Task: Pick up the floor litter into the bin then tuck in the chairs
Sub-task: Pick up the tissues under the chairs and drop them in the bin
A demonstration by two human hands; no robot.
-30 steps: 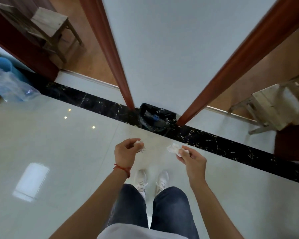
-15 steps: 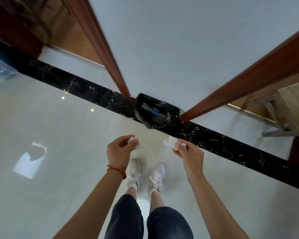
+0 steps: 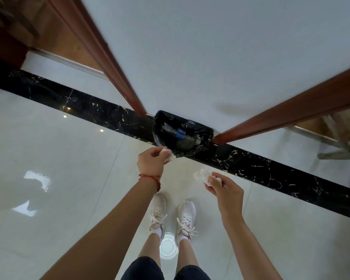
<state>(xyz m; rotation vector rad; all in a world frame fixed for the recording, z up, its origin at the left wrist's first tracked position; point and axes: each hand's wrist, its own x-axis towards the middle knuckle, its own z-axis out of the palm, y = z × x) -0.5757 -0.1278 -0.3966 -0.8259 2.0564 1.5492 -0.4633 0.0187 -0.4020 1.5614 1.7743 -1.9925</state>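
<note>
Head view: I'm seeing the left hand (image 3: 151,161) pinching a crumpled tissue (image 3: 168,155) at the bin's (image 3: 182,134) rim, the right hand (image 3: 225,190) pinching another tissue (image 3: 202,175).

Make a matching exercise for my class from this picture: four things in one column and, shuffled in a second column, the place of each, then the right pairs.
Things
1. bin
2. left hand
3. right hand
4. shoes

Places
A. on the pale floor tiles, between the forearms
B. holding a white scrap short of the black strip
C. against the wall, between two wooden door frames
D. holding a white scrap at the bin's near edge

Pairs: 1-C, 2-D, 3-B, 4-A
</note>
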